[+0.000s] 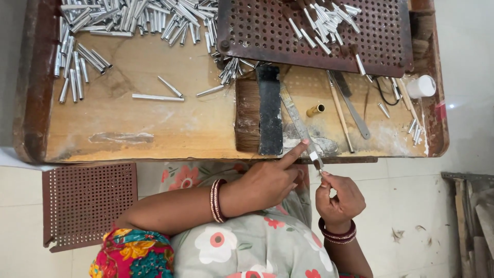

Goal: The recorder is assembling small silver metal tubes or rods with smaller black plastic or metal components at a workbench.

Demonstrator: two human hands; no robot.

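Beside the wooden tray (128, 128), left hand (270, 180) presses a flat file (301, 128) onto a small tube pinched in right hand (337, 198).

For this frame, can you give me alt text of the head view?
The left hand presses a metal file at the edge of a wooden tray, while the right hand holds a small tube against it. Silver tubes and a brush lie nearby.

There is one view, from a camera on the person's head, looking almost straight down. It sits fairly near, above the lap, and faces the floor and a low wooden tray (128, 128) that fills the far half of the picture. The near edge shows the person's arms and flowered clothes. Pale floor tiles (411, 206) run down the right side.
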